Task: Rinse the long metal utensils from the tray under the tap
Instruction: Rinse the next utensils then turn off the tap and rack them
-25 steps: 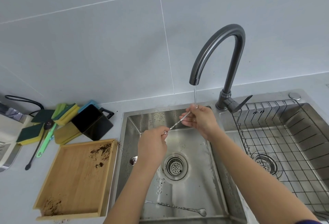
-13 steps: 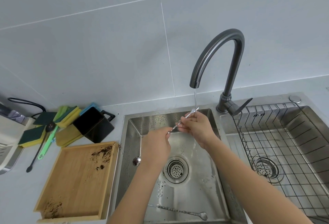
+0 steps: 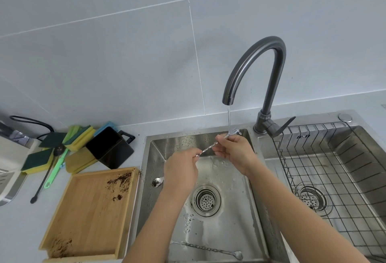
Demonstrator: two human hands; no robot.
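Observation:
I hold a long twisted metal utensil [image 3: 208, 148] slanted over the left sink basin [image 3: 240, 231]. My left hand [image 3: 180, 170] pinches its lower end. My right hand [image 3: 234, 151] pinches it near the upper, forked end, which sits in the thin stream from the dark tap [image 3: 257, 70]. A dirty spoon bowl [image 3: 157, 181] shows just left of my left wrist; what carries it is hidden. A second twisted spoon [image 3: 208, 249] lies on the basin floor near the front. The wooden tray [image 3: 92, 214] on the counter holds only brown grounds.
A drain strainer [image 3: 205, 201] sits mid-basin. The right basin holds a wire rack [image 3: 334, 179]. Behind the tray are sponges [image 3: 79, 135], a black cup [image 3: 108, 147], a green brush [image 3: 55, 169] and a black long-handled spoon [image 3: 45, 178]. A white appliance [image 3: 8, 158] stands far left.
The utensil's forked end has moved up into the water stream, past my right fingers. The dirty spoon bowl by my left wrist has shifted slightly. The view has dropped a little.

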